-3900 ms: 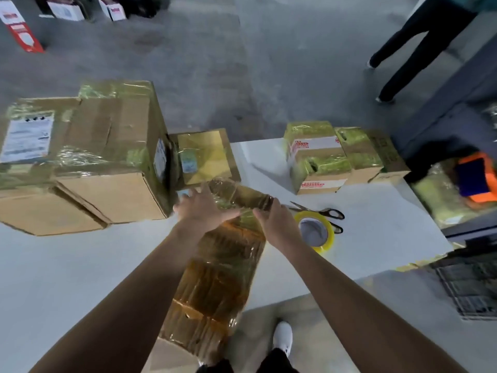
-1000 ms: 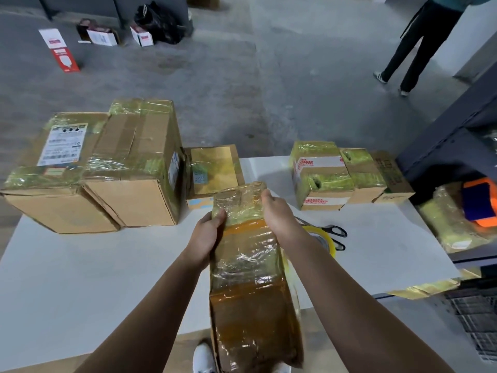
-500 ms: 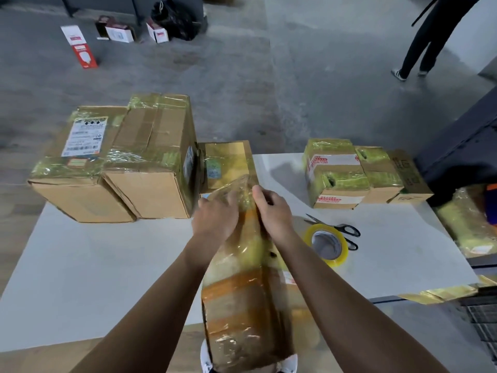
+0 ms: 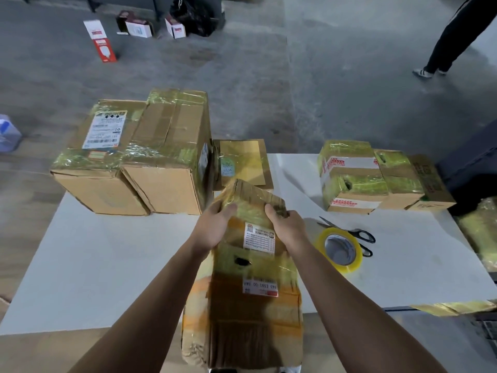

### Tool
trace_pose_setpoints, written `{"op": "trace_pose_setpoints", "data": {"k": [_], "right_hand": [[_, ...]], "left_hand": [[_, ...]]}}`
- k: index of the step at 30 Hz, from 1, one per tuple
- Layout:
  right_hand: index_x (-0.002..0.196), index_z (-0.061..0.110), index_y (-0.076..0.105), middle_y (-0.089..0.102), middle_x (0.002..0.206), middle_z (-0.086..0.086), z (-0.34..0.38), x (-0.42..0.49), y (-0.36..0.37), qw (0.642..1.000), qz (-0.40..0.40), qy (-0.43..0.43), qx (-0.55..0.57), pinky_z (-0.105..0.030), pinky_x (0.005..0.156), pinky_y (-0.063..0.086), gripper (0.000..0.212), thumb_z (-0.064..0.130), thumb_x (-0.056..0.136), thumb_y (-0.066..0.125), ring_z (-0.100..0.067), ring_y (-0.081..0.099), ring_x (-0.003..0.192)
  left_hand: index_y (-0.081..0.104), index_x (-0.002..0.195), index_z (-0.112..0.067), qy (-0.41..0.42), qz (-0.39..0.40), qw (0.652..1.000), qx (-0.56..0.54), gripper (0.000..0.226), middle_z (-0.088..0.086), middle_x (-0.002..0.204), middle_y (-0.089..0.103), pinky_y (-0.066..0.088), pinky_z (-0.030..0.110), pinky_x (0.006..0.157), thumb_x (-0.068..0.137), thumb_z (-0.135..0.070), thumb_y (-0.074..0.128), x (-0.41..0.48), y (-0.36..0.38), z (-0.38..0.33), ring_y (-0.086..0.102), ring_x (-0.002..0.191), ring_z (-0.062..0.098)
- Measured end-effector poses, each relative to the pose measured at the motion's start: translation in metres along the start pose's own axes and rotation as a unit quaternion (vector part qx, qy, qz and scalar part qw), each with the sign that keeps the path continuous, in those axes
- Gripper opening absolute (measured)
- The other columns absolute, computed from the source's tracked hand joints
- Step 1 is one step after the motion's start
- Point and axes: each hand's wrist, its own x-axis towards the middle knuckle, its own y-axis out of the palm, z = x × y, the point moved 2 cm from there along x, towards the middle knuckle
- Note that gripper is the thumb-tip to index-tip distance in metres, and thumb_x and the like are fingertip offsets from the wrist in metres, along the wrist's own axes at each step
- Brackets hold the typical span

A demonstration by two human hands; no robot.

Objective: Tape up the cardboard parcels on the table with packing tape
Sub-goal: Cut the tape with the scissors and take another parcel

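Note:
A long cardboard parcel (image 4: 250, 305), wrapped in yellowish tape and bearing two white labels, lies over the white table's (image 4: 107, 265) near edge. My left hand (image 4: 215, 227) grips its far left corner. My right hand (image 4: 287, 227) grips its far right corner. A roll of yellow packing tape (image 4: 340, 250) lies just right of my right wrist. Black-handled scissors (image 4: 349, 234) lie behind the roll.
Two big taped boxes (image 4: 134, 154) stand at the table's far left, with a flat yellow parcel (image 4: 242, 162) beside them. Three small taped boxes (image 4: 376, 179) sit at the far right. A person's legs (image 4: 446, 41) stand on the floor beyond.
The long parcel has been turned over so its labelled face is up. Both hands shifted their grip on its far end.

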Motion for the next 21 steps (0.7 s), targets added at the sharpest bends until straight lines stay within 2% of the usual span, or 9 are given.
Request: {"op": "trace_pose_setpoints", "data": {"k": [3,7,10,11,14,16,18,21], "right_hand": [[0.102,0.014,0.067,0.068,0.094,-0.004,-0.003,0.007,-0.002,0.998,-0.042,-0.024,-0.038,-0.036,0.078,0.053,0.052,0.062,0.091,0.051,-0.025,0.064,0.088],[0.085,0.015,0.064,0.064,0.082,-0.005,-0.002,0.008,-0.017,0.988,-0.076,-0.066,-0.117,-0.028,0.066,0.040,0.039,0.049,0.099,0.048,-0.026,0.061,0.083],[0.100,0.009,0.069,0.069,0.097,-0.014,-0.005,0.009,-0.025,0.980,-0.102,-0.089,-0.148,-0.029,0.070,0.038,0.045,0.042,0.104,0.038,-0.031,0.062,0.096],[0.105,0.007,0.068,0.067,0.101,-0.015,-0.007,0.008,-0.025,0.981,-0.095,-0.091,-0.142,-0.031,0.073,0.038,0.046,0.039,0.105,0.034,-0.033,0.061,0.100],[0.115,0.012,0.057,0.058,0.103,-0.006,-0.021,0.007,-0.022,0.993,-0.016,-0.076,-0.092,-0.033,0.080,0.039,0.045,0.049,0.103,0.036,-0.030,0.058,0.107],[0.120,0.013,0.055,0.061,0.107,-0.003,-0.028,0.008,-0.019,0.996,0.015,-0.059,-0.068,-0.033,0.080,0.041,0.057,0.062,0.096,0.040,-0.025,0.058,0.103],[0.113,0.011,0.060,0.065,0.101,-0.004,-0.032,0.012,-0.017,0.996,0.020,-0.053,-0.071,-0.032,0.073,0.044,0.067,0.071,0.091,0.040,-0.022,0.061,0.094],[0.100,0.004,0.064,0.063,0.087,-0.009,-0.028,0.016,-0.015,0.993,0.011,-0.063,-0.098,-0.030,0.060,0.040,0.068,0.067,0.094,0.038,-0.024,0.061,0.082]], "left_hand": [[0.064,0.123,-0.018,-0.009,-0.001,0.999,-0.032,0.031,0.007,0.105,0.074,0.056,0.046,0.091,0.098,-0.035,0.055,0.004,-0.005,0.011,0.073,0.092,0.026],[0.069,0.111,-0.018,-0.017,-0.028,0.998,-0.045,0.025,0.004,0.097,0.076,0.058,0.037,0.081,0.100,-0.032,0.052,0.002,0.003,0.029,0.073,0.089,0.024],[0.070,0.106,-0.022,-0.019,-0.071,0.997,-0.014,0.023,0.001,0.103,0.074,0.054,0.045,0.093,0.100,-0.032,0.049,0.009,0.013,0.037,0.070,0.095,0.024],[0.068,0.109,-0.023,-0.016,-0.089,0.996,0.008,0.024,0.000,0.108,0.072,0.051,0.043,0.098,0.101,-0.031,0.047,0.013,0.016,0.037,0.067,0.099,0.023],[0.059,0.125,-0.022,0.020,-0.117,0.985,0.124,0.030,-0.003,0.112,0.062,0.044,0.033,0.097,0.103,-0.032,0.041,0.014,0.020,0.030,0.058,0.104,0.019],[0.056,0.128,-0.024,0.047,-0.106,0.978,0.172,0.036,-0.008,0.109,0.059,0.045,0.034,0.097,0.099,-0.044,0.047,0.015,0.020,0.032,0.057,0.104,0.017],[0.055,0.127,-0.026,0.048,-0.089,0.974,0.201,0.043,-0.010,0.107,0.061,0.048,0.033,0.095,0.094,-0.053,0.053,0.018,0.019,0.037,0.058,0.101,0.015],[0.056,0.124,-0.023,0.030,-0.089,0.976,0.196,0.044,-0.005,0.107,0.066,0.053,0.037,0.091,0.093,-0.053,0.054,0.024,0.014,0.044,0.063,0.099,0.018]]}}
